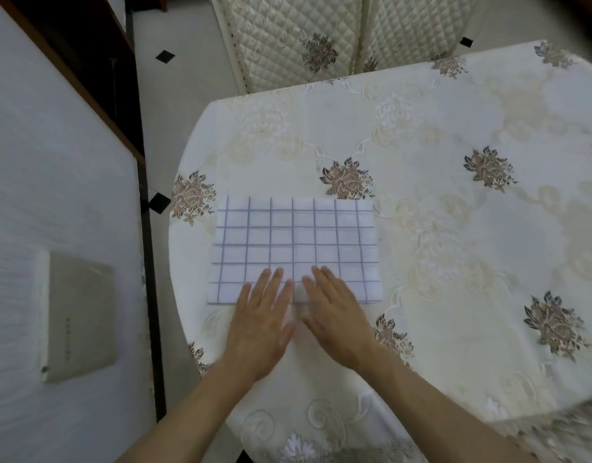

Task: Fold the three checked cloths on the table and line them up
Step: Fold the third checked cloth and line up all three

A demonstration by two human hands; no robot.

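The checked cloth [294,248] is lying on the table [455,128]. Left hand [259,329] and right hand [338,329] are resting side by side across the cloth's near edge; chair [287,38] is standing beyond its far edge.

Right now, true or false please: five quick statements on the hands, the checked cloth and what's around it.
1. The left hand and right hand rest flat, fingers straight, on the near edge of the white cloth with blue-grey check lines. True.
2. The left hand pinches a cloth corner and lifts it. False: it pinches nothing, and the cloth lies flat.
3. The cloth lies on the cream floral tablecloth, near the table's left edge. True.
4. Three checked cloths are stacked there. False: only one shows in full.
5. The beige book lies on the table. False: it lies on the white textured surface left of the table.
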